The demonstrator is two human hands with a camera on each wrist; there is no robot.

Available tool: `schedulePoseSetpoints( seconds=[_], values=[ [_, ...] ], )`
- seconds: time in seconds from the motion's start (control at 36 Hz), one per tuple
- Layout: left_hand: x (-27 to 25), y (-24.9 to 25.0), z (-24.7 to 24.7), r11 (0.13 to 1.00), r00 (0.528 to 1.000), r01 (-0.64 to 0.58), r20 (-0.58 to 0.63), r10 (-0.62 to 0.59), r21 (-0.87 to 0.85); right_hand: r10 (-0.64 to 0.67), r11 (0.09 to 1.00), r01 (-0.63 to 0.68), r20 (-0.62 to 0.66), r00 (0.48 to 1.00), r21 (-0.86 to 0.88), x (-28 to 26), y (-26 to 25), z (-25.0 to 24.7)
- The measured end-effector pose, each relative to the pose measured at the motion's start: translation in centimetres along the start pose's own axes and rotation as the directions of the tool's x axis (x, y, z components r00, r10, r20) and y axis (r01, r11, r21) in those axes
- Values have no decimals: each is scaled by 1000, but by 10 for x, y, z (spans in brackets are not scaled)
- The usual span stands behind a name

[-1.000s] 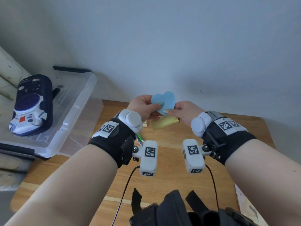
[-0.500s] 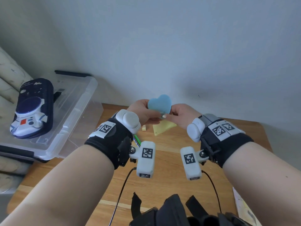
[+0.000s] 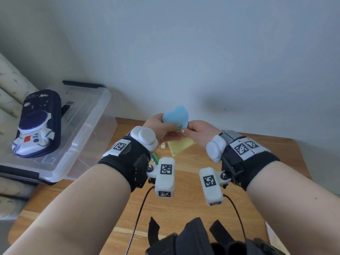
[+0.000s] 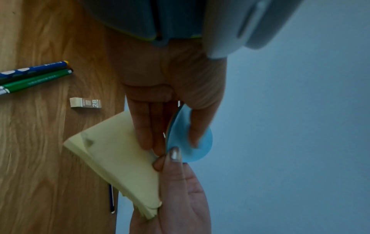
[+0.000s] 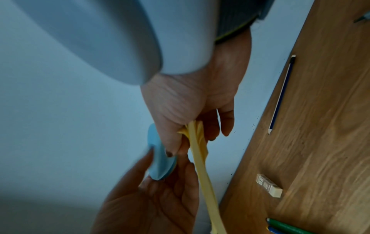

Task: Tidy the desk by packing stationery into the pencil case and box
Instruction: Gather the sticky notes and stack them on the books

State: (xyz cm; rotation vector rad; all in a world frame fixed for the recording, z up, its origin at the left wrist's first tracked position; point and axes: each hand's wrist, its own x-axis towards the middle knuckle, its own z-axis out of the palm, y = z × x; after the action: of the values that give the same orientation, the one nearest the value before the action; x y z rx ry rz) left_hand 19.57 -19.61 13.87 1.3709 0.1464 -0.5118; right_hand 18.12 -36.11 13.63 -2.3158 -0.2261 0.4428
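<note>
Risk, as judged: the box (image 3: 86, 129) sat lidded with the pencil case (image 3: 39, 124) resting on top, both well left of the hands; with both hands full, freeing one to open it could spill the paper.

Desk (image 3: 184, 208): warm wood grain, matt.
Box: clear rigid plastic, dark latches.
Pencil case: navy, oblong, moulded astronaut relief.
Yellow note pad (image 4: 112, 159): square, its loose corner fanning, clamped in the right hand (image 3: 199, 134) under curled fingers; sheets might slide apart.
Blue heart pad (image 3: 175, 117): rounded, thin, pinched by the left hand (image 3: 158, 127) and the right thumb, raised above the desk's far edge.
Pens (image 4: 34, 77), pencil (image 5: 281, 95), 2B eraser (image 4: 85, 102): lying on the desk.
</note>
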Motion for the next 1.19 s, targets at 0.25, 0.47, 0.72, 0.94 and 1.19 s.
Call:
schedulePoseSetpoints(
  seconds=[0.25, 0.47, 0.72, 0.94, 1.19],
  values=[
    [15, -24, 16, 998, 990, 38, -139, -30, 59, 176, 923, -148, -45, 983, 355, -42, 39, 8],
    [20, -35, -1, 983, 946, -38, -312, 94, 181, 202, 773, -25, -208, 957, 634, -69, 68, 0],
    [-10, -75, 63, 954, 992, 126, -45, -118, 271, 204, 601, 16, -172, 964, 799, -104, 105, 9],
    [-25, -114, 133, 966, 999, 40, 26, -48, 257, 293, 582, -52, -151, 944, 811, -155, 147, 5],
    [-39, -161, 198, 970, 995, 32, 81, -53, 241, 422, 597, -134, -168, 891, 791, -225, 208, 10]
  ],
)
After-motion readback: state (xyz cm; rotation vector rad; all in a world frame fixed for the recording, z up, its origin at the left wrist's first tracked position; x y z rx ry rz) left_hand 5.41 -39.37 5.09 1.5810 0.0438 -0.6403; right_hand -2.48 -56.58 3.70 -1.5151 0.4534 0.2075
